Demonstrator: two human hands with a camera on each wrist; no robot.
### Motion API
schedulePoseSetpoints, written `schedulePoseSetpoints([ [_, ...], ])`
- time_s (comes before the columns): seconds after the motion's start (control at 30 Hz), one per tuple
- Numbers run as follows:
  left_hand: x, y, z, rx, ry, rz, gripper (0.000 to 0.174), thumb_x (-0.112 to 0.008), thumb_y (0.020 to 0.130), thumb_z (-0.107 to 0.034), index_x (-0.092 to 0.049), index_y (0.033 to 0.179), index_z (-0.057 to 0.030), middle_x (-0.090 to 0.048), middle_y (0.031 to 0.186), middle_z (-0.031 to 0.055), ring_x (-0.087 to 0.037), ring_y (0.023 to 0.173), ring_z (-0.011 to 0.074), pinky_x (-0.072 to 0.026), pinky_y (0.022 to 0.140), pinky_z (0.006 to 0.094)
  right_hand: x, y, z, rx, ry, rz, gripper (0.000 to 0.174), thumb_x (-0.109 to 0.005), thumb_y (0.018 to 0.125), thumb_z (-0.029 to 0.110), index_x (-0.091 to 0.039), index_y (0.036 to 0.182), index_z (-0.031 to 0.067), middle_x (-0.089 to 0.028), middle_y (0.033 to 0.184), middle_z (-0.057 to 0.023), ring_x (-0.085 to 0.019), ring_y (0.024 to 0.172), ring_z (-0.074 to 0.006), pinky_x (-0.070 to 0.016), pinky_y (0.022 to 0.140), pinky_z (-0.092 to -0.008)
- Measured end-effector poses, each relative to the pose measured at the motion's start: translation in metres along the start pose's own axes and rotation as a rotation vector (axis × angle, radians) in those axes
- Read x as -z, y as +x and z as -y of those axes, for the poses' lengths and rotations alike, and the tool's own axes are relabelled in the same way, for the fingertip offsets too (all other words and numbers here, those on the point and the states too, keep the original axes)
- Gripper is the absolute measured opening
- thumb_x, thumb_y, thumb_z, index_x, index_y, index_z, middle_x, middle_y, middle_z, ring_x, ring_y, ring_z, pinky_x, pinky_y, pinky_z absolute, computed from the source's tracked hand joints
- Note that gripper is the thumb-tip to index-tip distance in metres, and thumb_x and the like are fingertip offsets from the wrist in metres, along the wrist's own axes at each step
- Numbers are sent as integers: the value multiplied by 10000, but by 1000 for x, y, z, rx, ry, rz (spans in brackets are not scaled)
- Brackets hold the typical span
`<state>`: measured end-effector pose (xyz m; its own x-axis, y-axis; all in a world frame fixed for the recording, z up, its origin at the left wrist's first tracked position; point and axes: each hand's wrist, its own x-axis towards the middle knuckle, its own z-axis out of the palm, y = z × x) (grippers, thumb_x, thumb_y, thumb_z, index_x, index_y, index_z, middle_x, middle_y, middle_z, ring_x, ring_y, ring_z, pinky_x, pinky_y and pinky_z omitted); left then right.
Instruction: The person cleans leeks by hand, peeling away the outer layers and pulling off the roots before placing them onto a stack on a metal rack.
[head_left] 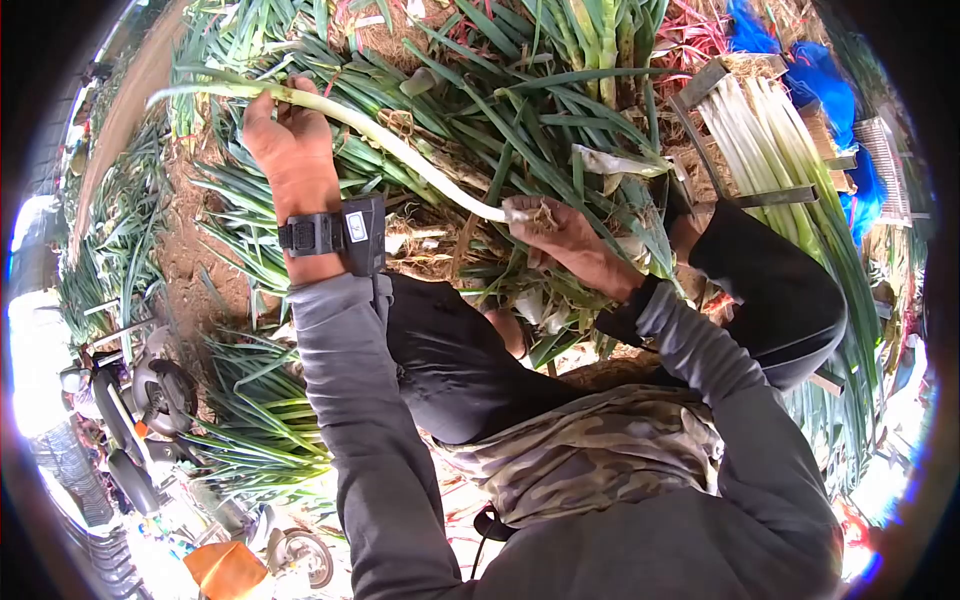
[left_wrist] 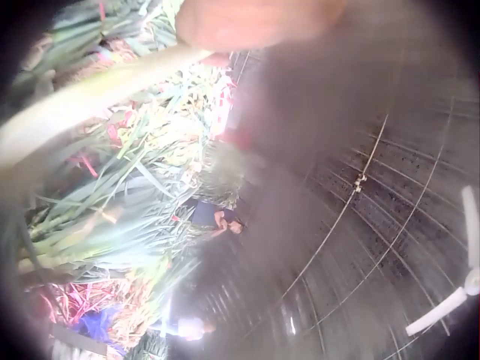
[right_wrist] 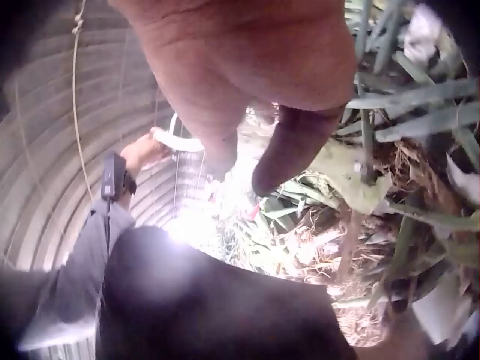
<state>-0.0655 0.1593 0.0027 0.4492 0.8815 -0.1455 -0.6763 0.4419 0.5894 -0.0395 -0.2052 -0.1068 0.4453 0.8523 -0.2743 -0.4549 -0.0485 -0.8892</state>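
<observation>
Plainly, the left hand curls its fingers round the green end of 1 long, slender, green-and-white stalk, while the right hand pinches its white root end. The stalk stretches between both hands, above loose dark-green leafy stalks. Right of the stalk lies a bundle of straight, white-stemmed stalks.

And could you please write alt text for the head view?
A person holds one long green onion, left hand near its green end, right hand at its root end, above heaped green onions; white stalks lie lined up in a frame at upper right.
</observation>
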Motion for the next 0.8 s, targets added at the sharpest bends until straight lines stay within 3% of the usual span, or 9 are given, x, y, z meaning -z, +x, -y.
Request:
schedulePoseSetpoints([
  [0.03, 1, -1, -2, 8, -80, 1, 222, -504, 975, -64, -472, 1135, 86, -516, 1040, 195, -574, 914, 307, -569, 810, 407, -3, 6, 3, -69, -22, -29, 460, -746, 938, 323, -598, 1257, 26, -670, 1126, -125, -709, 856, -178, -583, 716, -270],
  [0.07, 0, -4, -5, 12, -161, 4, 227, -486, 986, -72, -464, 1148, 85, -513, 1047, 197, -574, 920, 310, -574, 825, 419, -15, 10, -1, 27, 221, -109, 278, -713, 966, 302, -655, 1080, 55, -700, 909, -64, -659, 615, -111, -527, 507, -238],
  [0.17, 4, 3, -14, 65, -379, 109, 243, -450, 1021, -72, -452, 1167, 122, -526, 1059, 219, -586, 924, 313, -603, 837, 431, -32, 18, 8, -93, 728, 11, 261, -636, 1015, 298, -664, 1099, 52, -701, 898, -52, -601, 550, -69, -489, 468, -211],
  [0.3, 17, 12, -14, 77, -404, 194, 240, -481, 1016, -46, -481, 1136, 162, -565, 1046, 219, -599, 896, 291, -614, 787, 368, -48, 10, 20, -110, 817, 284, 292, -512, 1074, 320, -629, 1189, 78, -702, 873, -94, -570, 513, -36, -448, 429, -162],
  [0.37, 27, 23, -17, 177, -437, 303, 230, -488, 1008, -32, -491, 1134, 160, -574, 1034, 208, -597, 892, 278, -612, 786, 357, -50, 1, 27, -131, 785, 207, 246, -526, 1071, 305, -621, 1137, 88, -665, 899, -41, -571, 601, -43, -436, 452, -171],
  [0.57, 62, 53, -27, 118, -88, 40, 145, -413, 996, -109, -522, 963, -19, -572, 850, 83, -524, 700, 186, -445, 573, 296, -22, -41, 63, -230, 701, 198, 237, -566, 1056, 278, -587, 1185, 81, -574, 971, -19, -526, 706, -114, -451, 534, -250],
  [0.63, 71, 57, -27, 85, -34, -23, 127, -420, 973, -102, -523, 951, -30, -548, 810, 62, -505, 669, 177, -421, 550, 288, 1, -53, 59, -208, 314, 181, 293, -554, 1054, 263, -561, 1286, 83, -568, 974, -18, -503, 700, -93, -403, 519, -237],
  [0.77, 58, 48, -20, 29, 123, -200, 78, -468, 918, -70, -495, 845, -64, -480, 724, 30, -464, 581, 147, -374, 493, 268, 14, -95, 48, -128, -89, -9, 643, -695, 810, -88, -507, 1415, 27, -608, 1068, -93, -509, 691, -102, -424, 531, -260],
  [0.8, 52, 43, -18, -6, 107, -255, 83, -471, 916, -72, -493, 836, -61, -478, 722, 37, -466, 580, 147, -369, 490, 263, 6, -103, 76, -207, 144, -2, 649, -690, 789, -110, -517, 1401, 17, -619, 1071, -108, -511, 673, -103, -431, 528, -265],
])
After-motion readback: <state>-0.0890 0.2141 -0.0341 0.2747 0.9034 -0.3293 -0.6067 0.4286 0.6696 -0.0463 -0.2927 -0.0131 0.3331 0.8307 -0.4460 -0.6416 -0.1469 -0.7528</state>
